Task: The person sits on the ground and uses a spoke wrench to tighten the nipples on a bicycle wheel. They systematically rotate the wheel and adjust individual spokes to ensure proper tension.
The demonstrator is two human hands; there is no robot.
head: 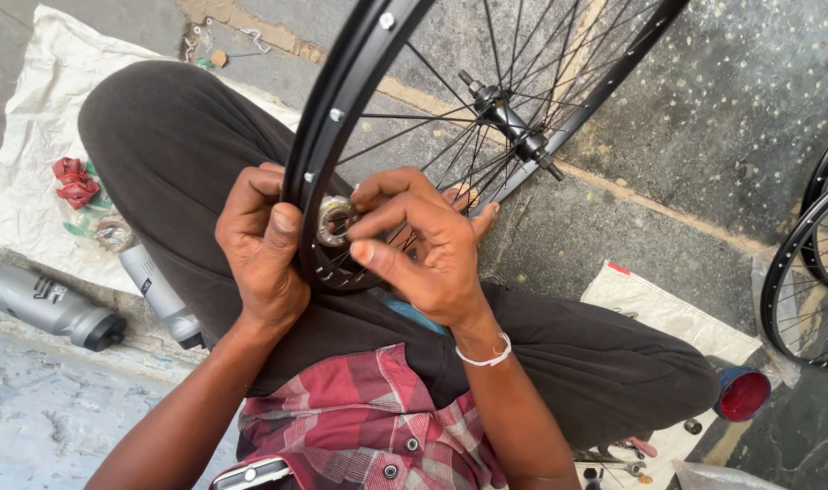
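Observation:
A black bicycle wheel rim (341, 100) with thin spokes stands upright across my lap, its hub (509, 127) toward the upper right. My left hand (261, 249) grips the rim's lower part, thumb pressed along its edge. My right hand (423, 245) pinches a small round silver metal ring (335, 220) against the inside of the rim, fingers curled around it. I sit cross-legged in dark trousers and a red checked shirt.
Two grey bottles (46, 307) lie on the floor at left by a white sack (33, 163) with a red rag (73, 181). Another wheel (804, 272) leans at right. A red-lidded tin (743, 395) and small tools (627, 454) sit at lower right.

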